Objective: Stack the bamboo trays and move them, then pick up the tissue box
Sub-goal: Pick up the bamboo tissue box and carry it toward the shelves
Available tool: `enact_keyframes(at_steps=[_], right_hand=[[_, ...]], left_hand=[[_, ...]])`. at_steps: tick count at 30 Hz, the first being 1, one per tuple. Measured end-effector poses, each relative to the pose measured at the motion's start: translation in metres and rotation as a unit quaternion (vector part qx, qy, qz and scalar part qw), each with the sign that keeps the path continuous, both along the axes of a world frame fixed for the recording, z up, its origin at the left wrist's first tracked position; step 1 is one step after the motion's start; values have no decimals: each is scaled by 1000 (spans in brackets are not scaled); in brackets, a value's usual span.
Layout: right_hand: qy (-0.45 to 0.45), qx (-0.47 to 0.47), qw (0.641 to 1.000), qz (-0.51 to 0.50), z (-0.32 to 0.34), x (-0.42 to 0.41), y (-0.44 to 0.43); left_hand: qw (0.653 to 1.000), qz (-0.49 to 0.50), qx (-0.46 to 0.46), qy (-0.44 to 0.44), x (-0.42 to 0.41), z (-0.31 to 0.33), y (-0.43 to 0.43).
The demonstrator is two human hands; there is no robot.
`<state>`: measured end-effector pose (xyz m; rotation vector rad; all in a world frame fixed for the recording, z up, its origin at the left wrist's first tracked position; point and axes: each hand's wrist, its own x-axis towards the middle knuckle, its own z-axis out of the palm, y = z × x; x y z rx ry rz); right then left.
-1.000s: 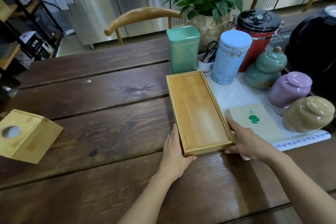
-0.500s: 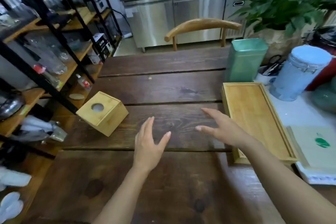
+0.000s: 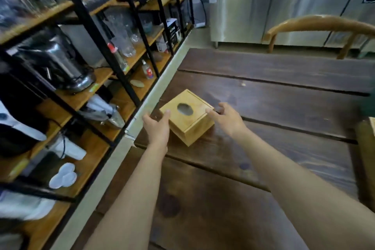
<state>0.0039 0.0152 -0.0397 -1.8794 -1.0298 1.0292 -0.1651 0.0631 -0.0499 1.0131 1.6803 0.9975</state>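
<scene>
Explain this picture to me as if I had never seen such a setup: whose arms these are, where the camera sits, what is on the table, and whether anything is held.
There is no machine. A person wears a camera on the head, so you look down along their own bare arms. The left hand and right hand reach to either side of a wooden tissue box, fingers spread around it; it sits on the dark wooden table, not yet lifted. Shelves stand to the left, a chair beyond.

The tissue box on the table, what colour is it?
Light honey-yellow bamboo, tissue box, with a dark oval opening on top; seen in the head view.
</scene>
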Motion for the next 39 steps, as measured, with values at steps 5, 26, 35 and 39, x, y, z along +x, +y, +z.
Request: enact_keyframes(at_steps=[5,26,35,39], right_hand=[[169,-39,981,-86,-17,-25,23],[243,16,968,-60,4,-95,-76],[248,-37,968,15,5,-183,-152],[234,-60,968,62,1,-221,-179]], left_hand=[[996,-83,-35,-3,-4,-11,38],[995,-98,-25,-17,-67,17,-72],[997,6,-58,-50,-157,20,-174],[994,56,-70,-69,-195,13,-207]])
